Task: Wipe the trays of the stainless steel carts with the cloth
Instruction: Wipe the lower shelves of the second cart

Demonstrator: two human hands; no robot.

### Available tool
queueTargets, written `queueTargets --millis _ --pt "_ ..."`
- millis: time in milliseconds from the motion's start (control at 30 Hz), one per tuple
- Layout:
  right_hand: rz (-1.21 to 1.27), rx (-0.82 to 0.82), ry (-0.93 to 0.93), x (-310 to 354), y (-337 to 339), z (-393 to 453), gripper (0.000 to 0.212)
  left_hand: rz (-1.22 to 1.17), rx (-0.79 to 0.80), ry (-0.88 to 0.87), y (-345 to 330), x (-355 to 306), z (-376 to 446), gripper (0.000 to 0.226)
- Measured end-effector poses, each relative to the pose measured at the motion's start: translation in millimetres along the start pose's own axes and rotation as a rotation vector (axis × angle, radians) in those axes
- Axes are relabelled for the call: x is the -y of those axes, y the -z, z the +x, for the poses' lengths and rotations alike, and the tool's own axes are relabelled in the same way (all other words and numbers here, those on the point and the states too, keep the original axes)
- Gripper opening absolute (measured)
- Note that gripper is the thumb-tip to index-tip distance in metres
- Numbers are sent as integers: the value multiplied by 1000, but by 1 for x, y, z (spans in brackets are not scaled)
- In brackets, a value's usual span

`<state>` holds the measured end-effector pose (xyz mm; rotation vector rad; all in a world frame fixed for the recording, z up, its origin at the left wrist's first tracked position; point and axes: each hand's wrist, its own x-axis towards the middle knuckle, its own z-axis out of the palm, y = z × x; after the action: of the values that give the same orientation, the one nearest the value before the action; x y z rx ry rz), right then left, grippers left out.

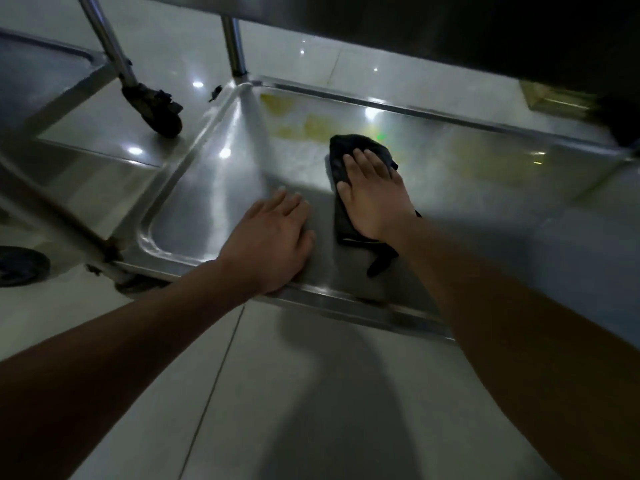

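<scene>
Down at floor level, on the near edge of the low, shiny stainless steel cart tray, the left hand lies flat with fingers straight and spread, palm across the rim, holding nothing. It looks like a brace for the body. Just beside it, to its right and a little farther in, the right hand presses flat on the dark, crumpled cloth, fingers straight and together, not curled round it. So the cloth sits under that palm, in the near-middle of the tray floor, its long axis running from the near edge away toward the far edge, with a loose tail trailing back past the wrist.

Now the relation that matters: beyond the cloth, toward the far left corner of the tray, lie yellowish smears, and the fingertips point roughly that way. The right hand is the nearer one, by my reading, and a push forward and slightly left would carry the cloth onto them. Fainter yellowish marks seem to sit toward the far right too, though the glare makes that hard to judge.

Farther off, a round steel post rises at the far left corner, and a second cart's black caster wheel stands on the pale tiled floor beyond the left edge.
</scene>
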<state>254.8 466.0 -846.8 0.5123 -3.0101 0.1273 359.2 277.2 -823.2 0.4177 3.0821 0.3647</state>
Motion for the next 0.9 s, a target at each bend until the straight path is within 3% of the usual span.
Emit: queueTargets --millis 367,900 --pt "-5 20 -159 -128 17 -67 59 -7 25 -171 -31 -122 38 57" --pt "15 28 -326 -245 34 -135 64 -30 82 -307 -63 -233 62 56"
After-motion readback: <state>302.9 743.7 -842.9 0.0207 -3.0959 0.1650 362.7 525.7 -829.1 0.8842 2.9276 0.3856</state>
